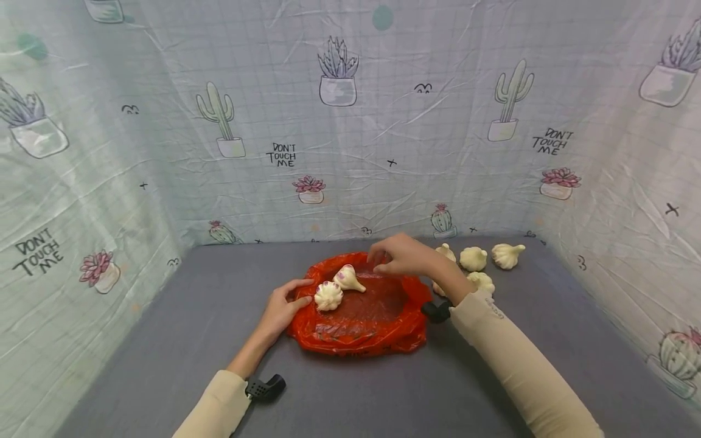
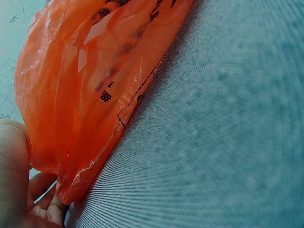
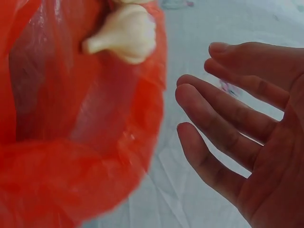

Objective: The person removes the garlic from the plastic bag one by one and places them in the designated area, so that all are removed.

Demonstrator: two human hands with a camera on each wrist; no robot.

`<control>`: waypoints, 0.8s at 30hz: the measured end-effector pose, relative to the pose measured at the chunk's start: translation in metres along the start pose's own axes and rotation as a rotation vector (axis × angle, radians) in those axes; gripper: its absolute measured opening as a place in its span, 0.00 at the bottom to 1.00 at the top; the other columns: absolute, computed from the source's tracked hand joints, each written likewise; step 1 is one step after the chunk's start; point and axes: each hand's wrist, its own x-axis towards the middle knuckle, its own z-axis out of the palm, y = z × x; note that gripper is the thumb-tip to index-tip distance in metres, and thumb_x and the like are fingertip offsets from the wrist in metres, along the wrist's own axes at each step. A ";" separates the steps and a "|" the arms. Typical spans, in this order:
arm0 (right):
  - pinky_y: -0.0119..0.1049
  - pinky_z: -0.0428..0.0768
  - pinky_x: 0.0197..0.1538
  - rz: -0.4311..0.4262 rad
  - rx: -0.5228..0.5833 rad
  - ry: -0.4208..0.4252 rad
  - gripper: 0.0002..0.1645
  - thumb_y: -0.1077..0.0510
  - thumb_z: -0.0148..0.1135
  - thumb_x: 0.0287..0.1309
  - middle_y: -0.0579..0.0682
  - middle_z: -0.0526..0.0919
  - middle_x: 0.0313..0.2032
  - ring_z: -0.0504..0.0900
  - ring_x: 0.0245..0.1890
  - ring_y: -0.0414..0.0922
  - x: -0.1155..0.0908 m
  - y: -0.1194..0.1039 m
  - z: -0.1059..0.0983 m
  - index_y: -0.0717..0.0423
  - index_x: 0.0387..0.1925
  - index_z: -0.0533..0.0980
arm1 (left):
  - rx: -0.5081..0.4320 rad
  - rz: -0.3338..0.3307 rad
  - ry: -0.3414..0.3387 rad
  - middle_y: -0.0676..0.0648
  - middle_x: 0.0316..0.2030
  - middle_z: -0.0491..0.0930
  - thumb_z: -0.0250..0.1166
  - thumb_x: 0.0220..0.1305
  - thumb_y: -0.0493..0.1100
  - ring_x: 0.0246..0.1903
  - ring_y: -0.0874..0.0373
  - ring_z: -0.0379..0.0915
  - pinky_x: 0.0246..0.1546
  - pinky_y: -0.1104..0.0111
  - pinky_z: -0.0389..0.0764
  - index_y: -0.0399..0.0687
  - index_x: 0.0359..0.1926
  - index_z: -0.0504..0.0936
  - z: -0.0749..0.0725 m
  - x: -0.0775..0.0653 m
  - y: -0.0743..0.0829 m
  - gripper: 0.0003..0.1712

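A red plastic bag [image 1: 356, 348] lies with its mouth spread wide on the grey table. Two whole garlic bulbs, one pale [image 1: 328, 296] and one with purple patches [image 1: 347, 277], are inside it toward the left. My left hand [image 1: 280, 311] holds the bag's left rim, thumb on the inner side; the left wrist view shows its fingers against the bag's outside [image 2: 76, 109]. Over the far right rim is my right hand [image 1: 405, 254], its fingers loosely bent. In the right wrist view that hand [image 3: 237, 123] holds nothing, fingers apart, beside the bag and a garlic bulb [image 3: 126, 35].
Several more garlic bulbs sit on the table [image 1: 230, 292] right of the bag, among them one by the back [image 1: 473, 258], one farther right [image 1: 506, 255] and one nearer [image 1: 482, 281], partly behind my right forearm. A printed curtain [image 1: 350, 134] encloses the back and sides.
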 end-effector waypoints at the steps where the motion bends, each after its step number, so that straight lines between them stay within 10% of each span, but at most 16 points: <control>1: 0.40 0.85 0.47 0.006 -0.001 -0.008 0.11 0.57 0.65 0.67 0.47 0.90 0.44 0.87 0.43 0.44 0.004 -0.001 0.002 0.50 0.49 0.85 | 0.000 -0.002 -0.001 0.41 0.66 0.78 0.68 0.67 0.38 0.61 0.47 0.76 0.49 0.75 0.78 0.50 0.62 0.84 0.000 0.000 0.000 0.22; 24: 0.36 0.83 0.33 0.324 0.082 -0.210 0.18 0.58 0.72 0.60 0.51 0.86 0.34 0.87 0.30 0.48 0.053 -0.007 0.044 0.60 0.50 0.83 | -0.012 -0.002 0.003 0.41 0.65 0.79 0.68 0.67 0.37 0.57 0.49 0.77 0.46 0.75 0.80 0.49 0.61 0.84 0.000 -0.002 0.001 0.22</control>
